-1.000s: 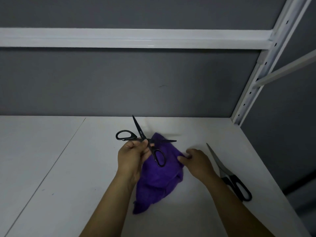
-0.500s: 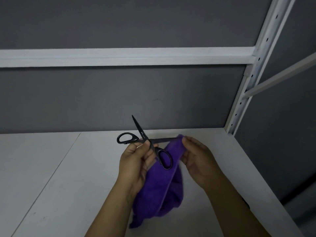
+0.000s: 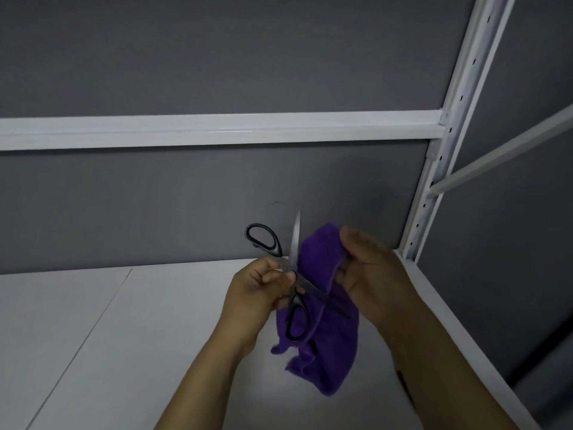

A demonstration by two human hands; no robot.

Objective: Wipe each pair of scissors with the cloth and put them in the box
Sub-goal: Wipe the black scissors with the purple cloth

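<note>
My left hand pinches a pair of black-handled scissors at the pivot, blades spread open. One handle loop sticks up to the left, the other hangs in front of the cloth. One blade points upward; the other runs right into the purple cloth. My right hand grips the upper part of that cloth, folded around the blade, and the rest hangs down above the white shelf. No box and no other scissors are in view.
A grey back wall rises behind the shelf. A white horizontal beam crosses above, joined to a perforated white upright at the right. The shelf's right edge runs down beside my right forearm.
Both hands rose off the shelf with scissors and cloth. The right hand lifted the cloth and wrapped it over one blade. The scissors turned; the second pair left the view as the camera tilted up.
</note>
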